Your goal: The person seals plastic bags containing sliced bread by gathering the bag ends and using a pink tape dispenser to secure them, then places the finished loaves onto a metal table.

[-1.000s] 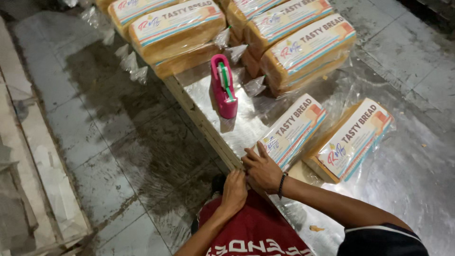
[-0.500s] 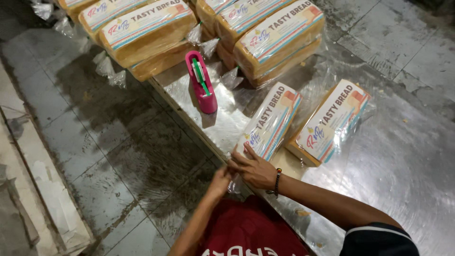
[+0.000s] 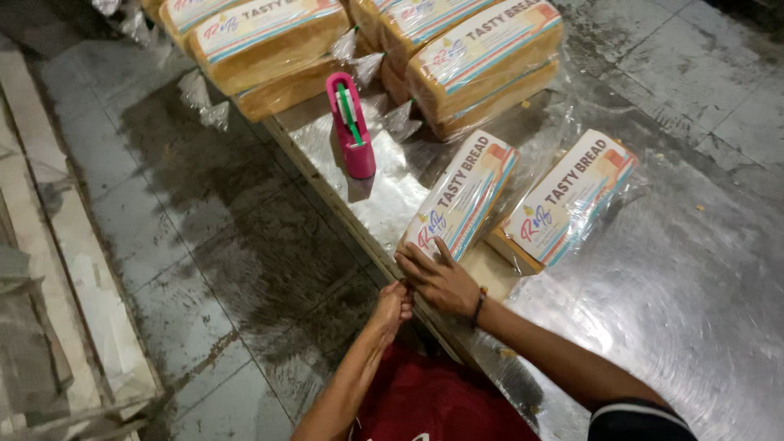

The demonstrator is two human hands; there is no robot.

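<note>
A wrapped loaf of bread lies on the shiny metal table, its near end at the table's front edge. My right hand rests on that near end, fingers spread over the plastic. At the table's edge just below it, my left hand has its fingers pinched together on the bag's loose end. A second wrapped loaf lies alongside, to the right.
A pink bag-sealing tool stands on the table behind the loaves. Several more wrapped loaves are stacked at the far end. Wet grey floor tiles lie to the left, with a pale raised ledge beyond.
The view has shifted slightly, so the loaves sit a little lower in frame. Both hands stay at the near end of the loaf, with the left hand tighter against the table edge.
</note>
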